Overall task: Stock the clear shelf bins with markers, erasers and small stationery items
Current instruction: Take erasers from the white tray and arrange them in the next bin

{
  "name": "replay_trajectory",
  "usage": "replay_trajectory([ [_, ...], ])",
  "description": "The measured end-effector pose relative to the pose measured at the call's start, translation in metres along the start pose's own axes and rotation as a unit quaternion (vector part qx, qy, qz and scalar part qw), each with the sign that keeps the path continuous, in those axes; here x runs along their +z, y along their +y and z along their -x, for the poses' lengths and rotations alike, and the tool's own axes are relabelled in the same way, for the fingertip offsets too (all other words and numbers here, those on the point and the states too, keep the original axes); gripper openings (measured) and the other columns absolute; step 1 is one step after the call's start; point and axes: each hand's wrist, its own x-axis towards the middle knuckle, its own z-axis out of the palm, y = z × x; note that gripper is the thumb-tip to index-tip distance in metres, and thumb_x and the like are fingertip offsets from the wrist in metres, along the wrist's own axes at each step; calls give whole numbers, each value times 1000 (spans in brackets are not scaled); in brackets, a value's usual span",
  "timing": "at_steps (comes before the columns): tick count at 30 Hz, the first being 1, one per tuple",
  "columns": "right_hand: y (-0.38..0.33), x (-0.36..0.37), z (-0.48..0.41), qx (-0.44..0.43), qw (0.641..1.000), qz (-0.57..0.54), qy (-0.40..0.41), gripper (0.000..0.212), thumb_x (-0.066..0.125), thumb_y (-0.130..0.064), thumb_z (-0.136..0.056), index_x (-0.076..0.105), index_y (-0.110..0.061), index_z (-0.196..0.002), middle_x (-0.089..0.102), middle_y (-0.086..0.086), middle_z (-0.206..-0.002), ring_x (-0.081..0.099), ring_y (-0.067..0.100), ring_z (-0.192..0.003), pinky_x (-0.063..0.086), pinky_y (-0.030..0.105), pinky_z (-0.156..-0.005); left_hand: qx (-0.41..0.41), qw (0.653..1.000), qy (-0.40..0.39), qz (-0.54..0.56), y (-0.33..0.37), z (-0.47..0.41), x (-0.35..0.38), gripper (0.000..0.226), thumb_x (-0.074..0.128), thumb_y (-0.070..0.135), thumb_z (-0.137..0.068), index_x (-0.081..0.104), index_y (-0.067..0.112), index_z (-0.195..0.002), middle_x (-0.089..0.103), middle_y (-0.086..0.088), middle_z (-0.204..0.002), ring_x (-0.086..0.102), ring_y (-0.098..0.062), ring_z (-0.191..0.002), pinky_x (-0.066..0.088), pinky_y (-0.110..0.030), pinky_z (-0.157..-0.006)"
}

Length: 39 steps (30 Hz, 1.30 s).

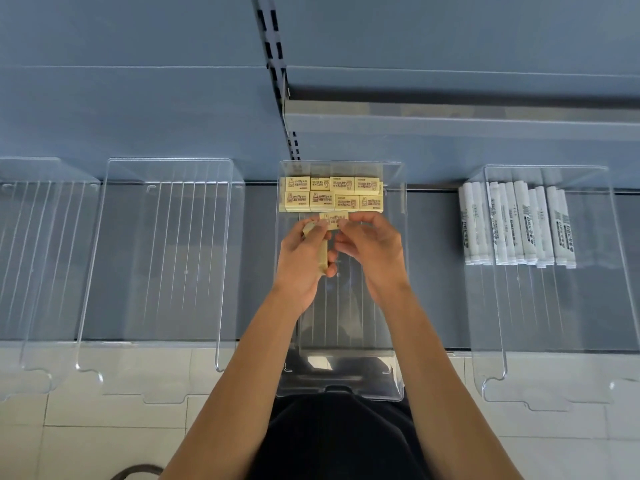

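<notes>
My right hand (372,252) has a narrow grip: fingertips pinch one end of a single eraser (333,218), printed face up, just above centre frame. My left hand (304,261) meets it from the other end with thumb and forefinger, while its palm and curled lower fingers hold the spare erasers (322,256), a short stack standing on edge. So both grips are full, and the left one does two jobs at once.

The single eraser sits just below the rows of erasers (334,195), two lines packed at the far end of the middle bin (403,271). I judge the step to be starting a third line.

To do it well, I should let the right grip alone carry the piece, so the left can tighten on the stack, which looks loosely held and could slide out. I should set the eraser flat, long edge flush to the nearest row and starting at the left wall, print turned to match its neighbours, then press it home with a fingertip without nudging the packed rows.

The markers (516,225) lie in the bin at right (616,271); the bins at left (162,254) hold nothing I can see.
</notes>
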Motion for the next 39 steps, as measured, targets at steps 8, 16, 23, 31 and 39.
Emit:
replay_trajectory([
  [8, 0, 20, -14, 101, 977, -168, 84, 10, 62, -3, -93, 61, -3, -102, 68, 9, -86, 65, 16, -74, 57, 26, -73, 147, 974, 38, -165, 5, -12, -1, 15, 44, 20, -106, 54, 17, -116, 59, 16, -66, 52, -12, -49, 42, -26, -38],
  [16, -7, 34, -29, 135, 940, -233, 209, 12, 63, -4, -93, 58, -6, -104, 69, 8, -96, 66, 15, -81, 56, 20, -70, 168, 977, 41, -123, 15, -20, 3, 11, 44, 20, -105, 54, 24, -102, 54, 4, -80, 52, -11, -52, 43, -26, -37],
  [23, -9, 43, -41, 105, 929, -214, 284, 10, 58, -6, -96, 56, -6, -107, 68, 8, -95, 66, 9, -68, 55, 16, -63, 142, 979, 32, -139, 19, -27, -2, 16, 46, 18, -105, 53, 29, -98, 54, 2, -83, 52, -16, -55, 42, -24, -38],
  [31, 2, 49, -41, 41, 940, -110, 320, 10, 61, -10, -95, 59, -6, -104, 70, 9, -100, 71, 13, -78, 54, 15, -62, 133, 979, 42, -149, 17, -31, -3, 10, 46, 19, -105, 54, 25, -102, 55, 3, -80, 55, -15, -52, 42, -24, -38],
  [39, 7, 47, -40, 26, 944, -82, 319, 10, 59, -8, -95, 59, -4, -104, 70, 13, -101, 71, 16, -76, 54, 16, -61, 134, 978, 40, -155, 16, -32, -5, 9, 46, 21, -105, 54, 20, -107, 56, 2, -83, 55, -11, -50, 45, -26, -39],
])
